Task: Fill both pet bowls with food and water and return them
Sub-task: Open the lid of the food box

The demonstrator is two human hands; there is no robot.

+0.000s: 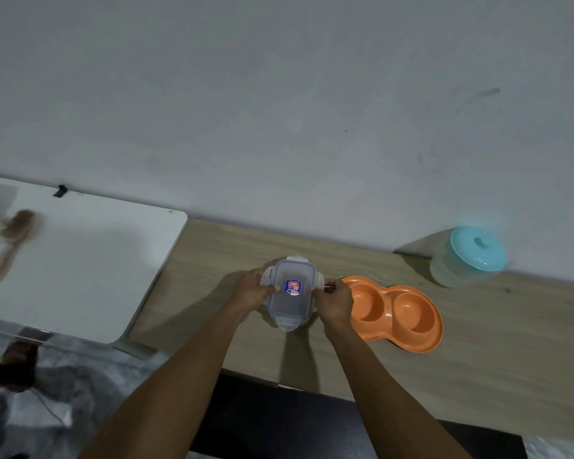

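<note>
Container [290,294]: clear plastic box with a blue-sealed snap lid, held just above the wooden bench [497,352], about mid-length, nearer the back edge than the front.
Lid flaps: four locking tabs sticking out, one per side; far and near tabs plainly visible, side tabs under the fingers.
Sticker [293,287]: blue and red label centred on the lid; print too small and blurred to read, no brand legible.
Left hand [252,290]: wrapped on the container's left side, thumb lying over the lid edge, fingers curled close around the left tab.
Right hand [334,301]: clamped on the container's right side, fingers bent tight at the right tab, knuckles just beside the bowl rim.
Pet bowl [396,313]: orange double dish, two round wells side by side, both looking dry and bare; flat on the bench immediately right of the container, long axis running toward the right front.
Jar [467,258]: translucent tub with a turquoise knobbed lid, upright against the wall at the bench's back edge, right of the bowl and apart from it.
White table [80,270]: butting the bench's left end; blurred brown brush-like shape [12,241] near its left edge, identity unclear.
</note>
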